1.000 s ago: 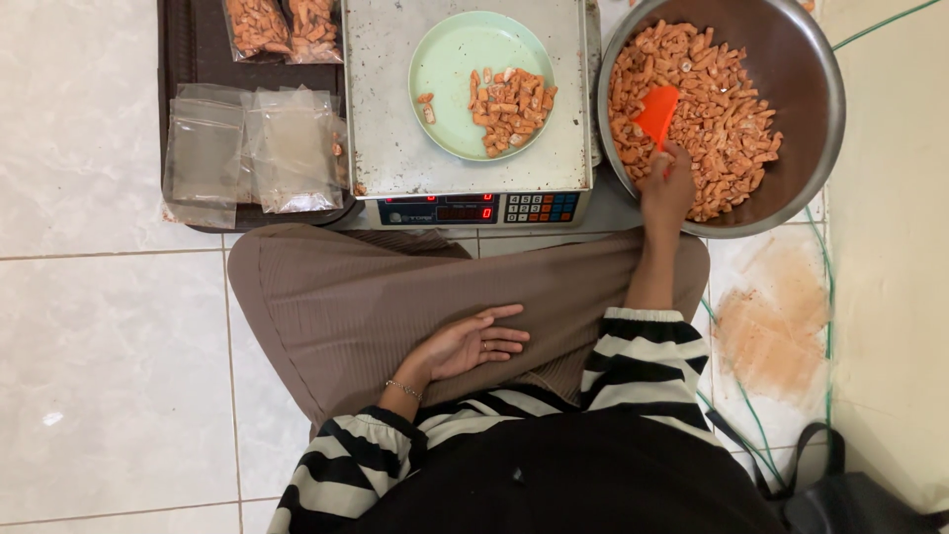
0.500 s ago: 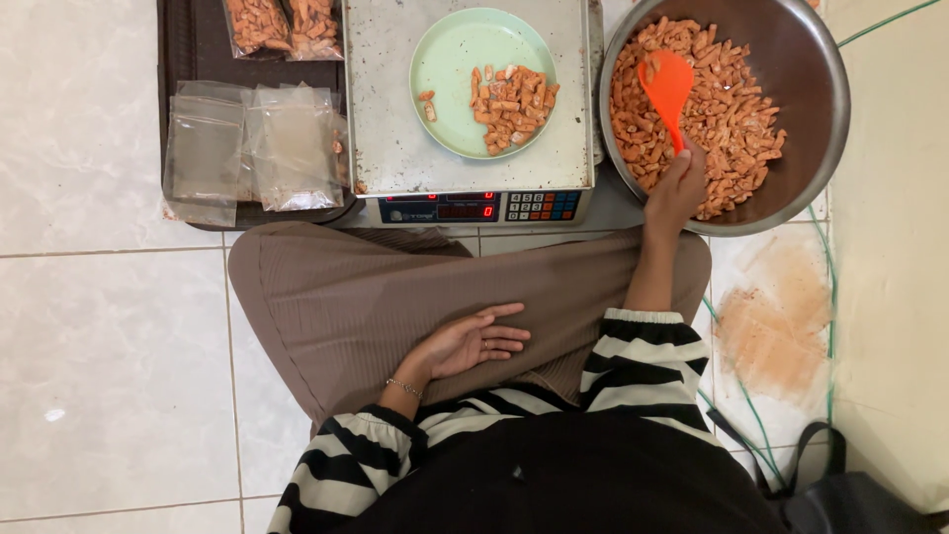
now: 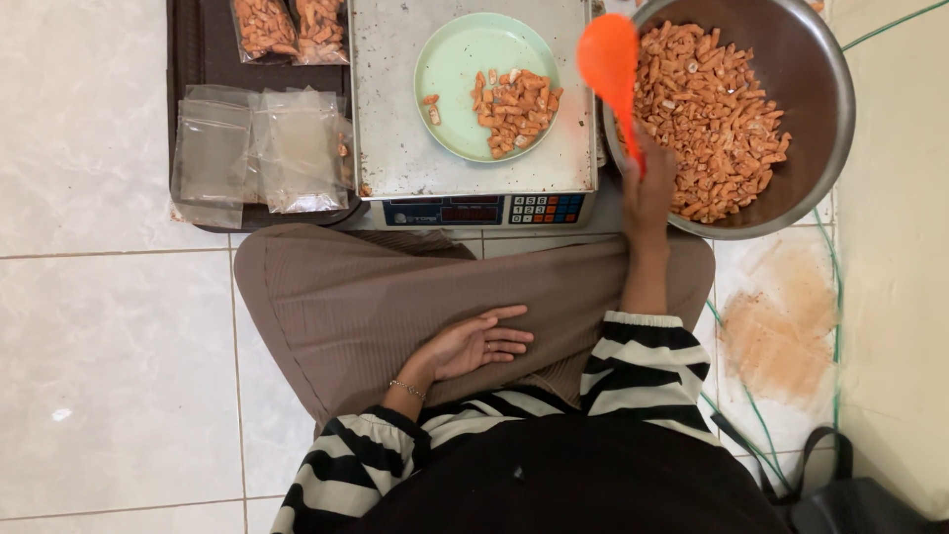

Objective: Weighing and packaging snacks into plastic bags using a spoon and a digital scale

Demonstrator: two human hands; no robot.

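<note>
Head view: the right hand [image 3: 647, 188], fingers clamped on an orange plastic scoop [image 3: 610, 59], lifts it at upper centre between a round steel bowl [image 3: 811, 69] and a pale green plate [image 3: 455, 59]; the left hand [image 3: 474, 344] rests open, fingers apart, on the lap.

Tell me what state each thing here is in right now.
Orange scoop: lifted, held by right hand.
Left hand: open, resting on lap.
Metal bowl: partly filled with snacks.
Green plate: on scale, small pile.
Clear bags: empty, flat on tray.

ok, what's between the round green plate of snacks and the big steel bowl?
Head view: the orange plastic spoon, held in the right hand, over the scale's metal platform, between green plate and steel bowl.
</note>
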